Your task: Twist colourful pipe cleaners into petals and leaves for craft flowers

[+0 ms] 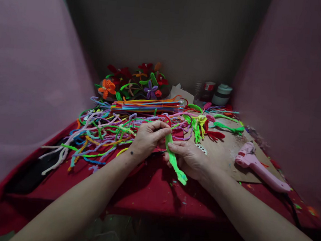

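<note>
Both of my hands are together over the front middle of the red-covered table. A bright green strip of fuzzy pipe cleaner (pixel 175 165) runs between them, its end hanging down toward me. My left hand (pixel 149 136) pinches the strip's upper end between thumb and fingertips. Lower down, my right hand (pixel 188 156) grips it, with the thumb on top and the other fingers partly hidden behind. A red pipe cleaner (pixel 166 118) curves just above my left fingertips; whether it joins the green strip I cannot tell.
Loose pipe cleaners (pixel 99 141) lie tangled on the left, below a straight bundle (pixel 147 105). Pipe-cleaner flowers (pixel 151 90) stand at the back. A pink glue gun (pixel 260 168) rests on a brown board (pixel 222 152) at right. Behind is a lidded cup (pixel 222 94).
</note>
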Demonstrator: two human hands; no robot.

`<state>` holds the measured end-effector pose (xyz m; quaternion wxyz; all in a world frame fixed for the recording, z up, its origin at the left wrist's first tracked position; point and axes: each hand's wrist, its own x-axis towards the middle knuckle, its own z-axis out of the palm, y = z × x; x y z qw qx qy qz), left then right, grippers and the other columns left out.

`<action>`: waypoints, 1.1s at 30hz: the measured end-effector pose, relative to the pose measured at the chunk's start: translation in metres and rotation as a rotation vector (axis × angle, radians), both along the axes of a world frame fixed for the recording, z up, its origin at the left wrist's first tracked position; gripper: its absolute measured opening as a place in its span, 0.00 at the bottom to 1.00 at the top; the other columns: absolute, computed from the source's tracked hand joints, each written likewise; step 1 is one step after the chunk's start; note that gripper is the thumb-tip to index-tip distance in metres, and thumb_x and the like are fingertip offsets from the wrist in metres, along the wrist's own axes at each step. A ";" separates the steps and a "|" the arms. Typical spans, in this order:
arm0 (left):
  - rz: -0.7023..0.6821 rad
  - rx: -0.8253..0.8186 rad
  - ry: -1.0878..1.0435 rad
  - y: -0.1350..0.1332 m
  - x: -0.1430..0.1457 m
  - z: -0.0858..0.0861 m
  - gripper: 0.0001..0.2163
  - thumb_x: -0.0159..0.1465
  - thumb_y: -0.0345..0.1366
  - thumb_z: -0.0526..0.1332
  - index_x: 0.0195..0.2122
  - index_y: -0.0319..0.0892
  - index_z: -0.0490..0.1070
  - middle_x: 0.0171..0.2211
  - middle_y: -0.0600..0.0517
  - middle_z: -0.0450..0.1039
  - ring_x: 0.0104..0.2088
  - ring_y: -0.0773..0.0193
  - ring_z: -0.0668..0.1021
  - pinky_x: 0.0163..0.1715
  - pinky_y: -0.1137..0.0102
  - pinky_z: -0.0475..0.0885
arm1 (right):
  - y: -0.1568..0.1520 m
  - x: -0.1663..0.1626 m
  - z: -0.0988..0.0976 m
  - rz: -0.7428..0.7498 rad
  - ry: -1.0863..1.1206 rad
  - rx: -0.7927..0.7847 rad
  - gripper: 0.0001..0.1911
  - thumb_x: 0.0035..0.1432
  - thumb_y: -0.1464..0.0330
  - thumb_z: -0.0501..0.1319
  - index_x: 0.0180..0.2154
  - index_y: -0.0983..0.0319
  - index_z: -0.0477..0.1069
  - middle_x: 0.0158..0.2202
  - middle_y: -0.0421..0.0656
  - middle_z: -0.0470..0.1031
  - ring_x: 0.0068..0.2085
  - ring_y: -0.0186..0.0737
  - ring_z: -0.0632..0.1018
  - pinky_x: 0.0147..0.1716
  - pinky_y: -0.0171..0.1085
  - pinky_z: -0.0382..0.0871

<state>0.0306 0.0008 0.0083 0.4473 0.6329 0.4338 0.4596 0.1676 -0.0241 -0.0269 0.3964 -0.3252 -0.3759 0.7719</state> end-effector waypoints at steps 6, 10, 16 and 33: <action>-0.003 0.009 -0.004 0.001 0.000 -0.001 0.07 0.54 0.38 0.61 0.25 0.39 0.68 0.15 0.59 0.62 0.15 0.75 0.61 0.15 0.78 0.57 | -0.001 0.000 0.002 -0.021 -0.058 0.030 0.07 0.51 0.68 0.60 0.28 0.68 0.71 0.17 0.41 0.72 0.17 0.30 0.70 0.18 0.29 0.60; -0.148 -0.065 0.063 0.004 -0.003 0.001 0.10 0.54 0.40 0.61 0.29 0.37 0.71 0.20 0.56 0.66 0.18 0.74 0.64 0.17 0.76 0.58 | -0.003 -0.003 0.007 -0.086 -0.146 0.035 0.06 0.52 0.71 0.58 0.26 0.68 0.70 0.16 0.43 0.73 0.17 0.32 0.72 0.19 0.31 0.65; -0.107 0.240 0.328 0.002 -0.003 -0.006 0.09 0.56 0.35 0.58 0.21 0.38 0.70 0.19 0.55 0.65 0.23 0.70 0.67 0.24 0.74 0.62 | -0.002 -0.004 0.007 -0.145 -0.212 0.009 0.06 0.53 0.75 0.55 0.26 0.66 0.68 0.14 0.43 0.73 0.14 0.33 0.72 0.16 0.31 0.67; -0.108 0.096 0.201 0.007 -0.002 -0.004 0.09 0.54 0.38 0.61 0.22 0.38 0.71 0.19 0.55 0.65 0.22 0.71 0.65 0.23 0.76 0.62 | -0.001 -0.004 0.005 -0.095 -0.102 -0.052 0.08 0.58 0.75 0.53 0.27 0.66 0.65 0.17 0.44 0.74 0.16 0.33 0.73 0.16 0.30 0.66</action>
